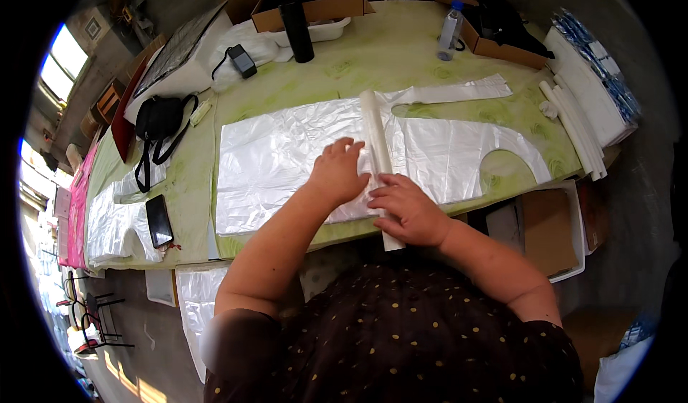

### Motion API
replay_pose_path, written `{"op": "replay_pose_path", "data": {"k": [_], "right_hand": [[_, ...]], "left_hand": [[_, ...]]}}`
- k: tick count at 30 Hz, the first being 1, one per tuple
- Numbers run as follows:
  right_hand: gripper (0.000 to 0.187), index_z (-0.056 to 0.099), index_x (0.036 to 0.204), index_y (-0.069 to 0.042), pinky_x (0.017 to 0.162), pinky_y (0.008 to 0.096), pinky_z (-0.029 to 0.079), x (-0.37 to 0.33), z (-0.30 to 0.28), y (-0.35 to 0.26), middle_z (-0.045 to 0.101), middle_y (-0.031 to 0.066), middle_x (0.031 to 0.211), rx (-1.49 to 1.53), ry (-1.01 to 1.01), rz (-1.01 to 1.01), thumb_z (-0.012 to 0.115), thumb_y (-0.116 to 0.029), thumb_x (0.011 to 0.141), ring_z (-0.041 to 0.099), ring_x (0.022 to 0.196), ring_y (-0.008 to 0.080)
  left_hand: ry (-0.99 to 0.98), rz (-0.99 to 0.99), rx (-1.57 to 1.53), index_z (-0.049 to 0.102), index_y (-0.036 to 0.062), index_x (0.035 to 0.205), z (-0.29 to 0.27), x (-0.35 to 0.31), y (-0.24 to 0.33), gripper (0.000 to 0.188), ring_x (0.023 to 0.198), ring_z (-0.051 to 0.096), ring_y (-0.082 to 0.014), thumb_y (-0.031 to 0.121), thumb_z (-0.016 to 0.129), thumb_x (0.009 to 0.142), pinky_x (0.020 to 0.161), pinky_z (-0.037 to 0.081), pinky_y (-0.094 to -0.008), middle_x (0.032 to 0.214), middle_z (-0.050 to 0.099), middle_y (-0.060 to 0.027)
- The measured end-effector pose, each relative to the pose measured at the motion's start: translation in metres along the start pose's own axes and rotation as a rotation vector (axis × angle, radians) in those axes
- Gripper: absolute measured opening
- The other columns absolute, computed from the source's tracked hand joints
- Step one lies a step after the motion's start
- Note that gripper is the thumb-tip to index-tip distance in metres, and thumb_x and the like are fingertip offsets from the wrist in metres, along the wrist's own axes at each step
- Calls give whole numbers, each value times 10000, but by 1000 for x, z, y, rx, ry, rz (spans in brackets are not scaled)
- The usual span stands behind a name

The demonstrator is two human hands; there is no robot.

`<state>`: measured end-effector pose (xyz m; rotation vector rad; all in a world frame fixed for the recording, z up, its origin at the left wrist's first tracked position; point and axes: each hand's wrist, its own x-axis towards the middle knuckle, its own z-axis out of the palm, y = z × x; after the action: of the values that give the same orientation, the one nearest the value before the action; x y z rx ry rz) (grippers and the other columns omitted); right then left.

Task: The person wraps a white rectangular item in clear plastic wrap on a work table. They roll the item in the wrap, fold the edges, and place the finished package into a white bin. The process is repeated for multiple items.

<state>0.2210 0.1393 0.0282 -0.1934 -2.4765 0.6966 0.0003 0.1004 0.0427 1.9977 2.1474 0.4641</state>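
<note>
A shiny white plastic apron [279,159] lies spread on the table, its curved cutouts and strap ends to the right. Across its middle rests a whitish tube [375,127], its near end reaching past the table's front edge. Just left of the tube is my left hand [337,170], over the plastic, fingers apart and holding nothing. My right hand [410,209] lies against the tube's near part with its fingers stretched out over it, not wrapped round. Whether the tube is bare or has plastic wound on it I cannot tell.
Several white tubes [573,127] lie at the right edge by a white box. A water bottle [450,32], a black cylinder [296,34] and cardboard boxes [505,50] stand at the back. A black bag [159,125] and a phone [159,221] lie left. Below right sits an open bin [577,238].
</note>
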Motion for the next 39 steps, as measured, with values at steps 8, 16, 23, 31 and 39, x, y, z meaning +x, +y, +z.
{"op": "replay_pose_path", "data": {"k": [8,16,23,31,39], "right_hand": [[232,685,1061,-84,907,446,479,7,-12,1,670,112,956,-18,215,90,720,-124,835,610,963,347],[481,646,1313,-188,1167,622,256,20,4,57,401,192,1506,-501,177,356,742,-290,852,308,1413,477],[554,615,1400,-266,1205,670,143,101,10,115,216,168,1665,-583,-19,631,668,-506,904,126,1529,466],[737,443,1554,-222,1191,664,203,35,-150,220,152,100,1710,-575,51,1528,485,-648,955,142,1547,420],[743,402,1562,-295,1159,620,286,-101,-223,242,262,204,1640,-911,498,1320,629,-563,908,255,1488,453]], "left_hand": [[155,327,-89,720,95,1152,4,17,-1,302,1391,468,-376,309,644,953,1147,363,-519,1401,609,-76],[182,350,-295,712,157,1200,16,-20,-10,363,1330,488,-377,369,697,906,1155,316,-586,1353,579,-89],[280,199,-327,744,127,1164,17,-34,-15,316,1219,552,-349,229,693,869,1093,394,-490,1250,593,-117],[328,131,-416,767,139,1116,20,-36,-17,275,1166,598,-305,255,726,870,1131,357,-519,1189,638,-103],[351,172,-412,770,128,1095,20,-31,-13,250,1101,611,-320,228,739,868,1028,430,-471,1147,648,-125]]}}
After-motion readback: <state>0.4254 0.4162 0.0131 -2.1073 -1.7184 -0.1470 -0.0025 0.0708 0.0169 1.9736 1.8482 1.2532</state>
